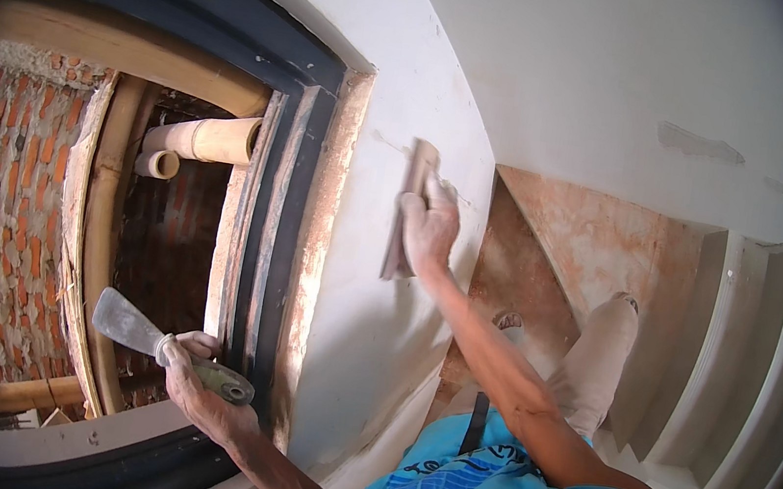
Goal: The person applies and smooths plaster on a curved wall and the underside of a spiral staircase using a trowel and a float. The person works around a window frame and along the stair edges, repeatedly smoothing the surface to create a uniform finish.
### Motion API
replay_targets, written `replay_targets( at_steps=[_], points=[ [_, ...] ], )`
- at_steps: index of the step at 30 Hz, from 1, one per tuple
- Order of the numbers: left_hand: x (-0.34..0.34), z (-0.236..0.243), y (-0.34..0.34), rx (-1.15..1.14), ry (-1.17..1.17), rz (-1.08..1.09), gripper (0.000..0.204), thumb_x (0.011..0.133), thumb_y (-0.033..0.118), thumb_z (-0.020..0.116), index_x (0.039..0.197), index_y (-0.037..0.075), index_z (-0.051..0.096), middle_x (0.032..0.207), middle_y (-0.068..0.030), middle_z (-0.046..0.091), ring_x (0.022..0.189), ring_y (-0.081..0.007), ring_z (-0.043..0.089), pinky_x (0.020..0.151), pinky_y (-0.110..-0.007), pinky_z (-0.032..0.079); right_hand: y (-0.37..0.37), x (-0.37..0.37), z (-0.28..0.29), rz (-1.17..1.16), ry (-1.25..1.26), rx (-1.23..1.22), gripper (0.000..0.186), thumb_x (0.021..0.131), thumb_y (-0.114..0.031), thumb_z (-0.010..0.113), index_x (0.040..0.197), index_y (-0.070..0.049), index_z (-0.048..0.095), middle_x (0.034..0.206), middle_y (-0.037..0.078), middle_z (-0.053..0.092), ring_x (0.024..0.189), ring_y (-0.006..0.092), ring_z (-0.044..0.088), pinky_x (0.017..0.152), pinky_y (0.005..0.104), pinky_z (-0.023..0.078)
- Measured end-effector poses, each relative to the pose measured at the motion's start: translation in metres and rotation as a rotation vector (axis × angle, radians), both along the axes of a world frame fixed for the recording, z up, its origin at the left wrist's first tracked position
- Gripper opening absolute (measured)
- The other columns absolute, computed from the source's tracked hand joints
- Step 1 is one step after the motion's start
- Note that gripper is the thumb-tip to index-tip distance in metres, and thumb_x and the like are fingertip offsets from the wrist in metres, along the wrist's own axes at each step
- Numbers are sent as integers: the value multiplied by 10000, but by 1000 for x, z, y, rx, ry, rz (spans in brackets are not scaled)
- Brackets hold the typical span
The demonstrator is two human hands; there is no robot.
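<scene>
At the lower left, my left hand (203, 398) grips a putty knife (126, 320), its grey blade pointing up and left in front of the window opening. My right hand (429, 225) is closed on a long, narrow brownish sanding block (419, 159), held upright against the white wall (360, 330) right of the dark window frame (293, 202). The wall carries small marks near the block. Part of the putty knife's handle shows beyond my left fingers.
Bamboo poles (197, 140) and a brick wall (0, 213) show through the opening (170, 235). White stairs (721, 367) descend at the right beside a dusty reddish landing (572, 229), where my legs and feet are. A grey patch (697, 141) marks the upper right wall.
</scene>
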State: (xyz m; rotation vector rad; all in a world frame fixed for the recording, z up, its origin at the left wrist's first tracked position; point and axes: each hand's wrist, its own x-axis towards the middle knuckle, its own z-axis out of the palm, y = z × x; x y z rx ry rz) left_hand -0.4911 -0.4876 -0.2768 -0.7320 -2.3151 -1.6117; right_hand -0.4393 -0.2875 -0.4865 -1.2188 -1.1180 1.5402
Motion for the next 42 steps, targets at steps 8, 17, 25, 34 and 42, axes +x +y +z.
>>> replay_targets(
  at_steps=[8, 17, 25, 34, 42],
  points=[
    [8, -1, 10, -95, -37, 58, 423, 1047, 376, 443, 765, 66, 491, 751, -26, 473, 702, -117, 408, 685, -290, 334, 8, 1, -47, -88, -234, 262, 647, 811, -194, 616, 1424, -19, 506, 826, 95, 475, 805, 204, 501, 700, 334, 462],
    [4, -2, 6, -141, 33, 62, 413, 1052, 375, 428, 772, 80, 499, 746, -8, 467, 664, -104, 375, 632, -271, 309, -8, -2, 28, -88, -51, 489, 684, 771, -199, 667, 1413, -16, 515, 830, 86, 467, 762, 211, 494, 694, 345, 484],
    [9, 4, 8, -136, 61, 73, 436, 1046, 374, 430, 737, 70, 487, 724, -16, 461, 670, -116, 381, 648, -286, 312, 54, -14, -7, -93, -249, 310, 671, 806, -241, 627, 1404, 33, 499, 802, 145, 463, 767, 285, 518, 700, 384, 460],
    [11, 4, 9, -89, -16, 47, 412, 1046, 338, 425, 754, 53, 488, 722, -25, 454, 687, -122, 388, 666, -294, 320, 82, -18, -34, -121, -276, 315, 661, 822, -278, 590, 1426, -28, 497, 822, 151, 495, 824, 286, 520, 780, 390, 452],
    [10, 4, 5, -90, -50, 58, 415, 1034, 348, 434, 755, 47, 497, 725, -23, 458, 690, -123, 405, 668, -294, 326, 103, -25, 91, -184, -112, 580, 590, 840, -204, 548, 1415, -75, 521, 779, 134, 446, 794, 256, 481, 757, 345, 420]
  ],
)
